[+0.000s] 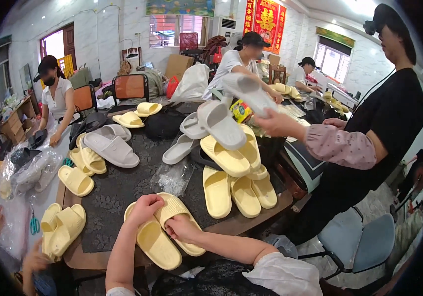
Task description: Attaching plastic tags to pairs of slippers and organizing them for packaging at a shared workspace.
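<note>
A pair of yellow slippers lies side by side at the near table edge: the left slipper (pixel 160 246) and the right slipper (pixel 171 206). My left hand (pixel 147 206) is curled over the strap area, fingertips at the inner edge of the right slipper's strap. Fingers of my right hand (pixel 182 229) are bent at that strap's opening, partly hidden by it. Beyond them lies a crumpled clear plastic bag (pixel 172 180). To the right, yellow slippers (pixel 216 192) are piled with grey slippers (pixel 221 126) on top.
A co-worker in black at right holds up a grey slipper (pixel 251 91). More yellow slippers (pixel 68 224) and a grey pair (pixel 112 148) lie on the left side of the dark mat (pixel 105 197). Teal scissors (pixel 34 224) rest by plastic bags. Blue-grey chairs (pixel 339 239) stand at right.
</note>
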A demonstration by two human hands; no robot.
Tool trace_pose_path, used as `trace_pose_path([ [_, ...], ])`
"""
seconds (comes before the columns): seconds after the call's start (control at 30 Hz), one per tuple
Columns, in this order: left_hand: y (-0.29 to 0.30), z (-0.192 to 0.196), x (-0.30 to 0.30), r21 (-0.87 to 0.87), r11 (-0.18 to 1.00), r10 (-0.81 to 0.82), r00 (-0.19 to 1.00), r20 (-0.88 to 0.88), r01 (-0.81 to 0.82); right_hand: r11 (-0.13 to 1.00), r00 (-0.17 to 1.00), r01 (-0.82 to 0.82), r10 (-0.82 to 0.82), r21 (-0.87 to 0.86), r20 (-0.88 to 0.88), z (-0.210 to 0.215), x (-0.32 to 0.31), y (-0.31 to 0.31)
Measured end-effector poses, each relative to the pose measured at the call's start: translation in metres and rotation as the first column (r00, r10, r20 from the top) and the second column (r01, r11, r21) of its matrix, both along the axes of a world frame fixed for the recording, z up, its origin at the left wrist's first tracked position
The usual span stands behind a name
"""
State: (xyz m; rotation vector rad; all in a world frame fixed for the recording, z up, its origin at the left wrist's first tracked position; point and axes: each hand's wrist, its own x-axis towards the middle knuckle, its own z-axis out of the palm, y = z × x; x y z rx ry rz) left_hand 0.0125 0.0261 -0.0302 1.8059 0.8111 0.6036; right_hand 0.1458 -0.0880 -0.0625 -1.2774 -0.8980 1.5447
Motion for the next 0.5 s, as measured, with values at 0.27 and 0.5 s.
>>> trace_pose_path([
  [0.27,0.002,-0.003,-0.007,0.003,1.0,0.009,1.0,-0.028,-0.009,0.99,0.951,0.128,-0.139,-0.055,-0.278,-0.001,-0.006,0.003],
  [0.5,0.003,0.004,-0.014,0.05,0.994,-0.101,0.995,-0.008,0.101,0.968,0.943,0.238,-0.208,0.087,-0.26,0.001,-0.011,-0.007],
])
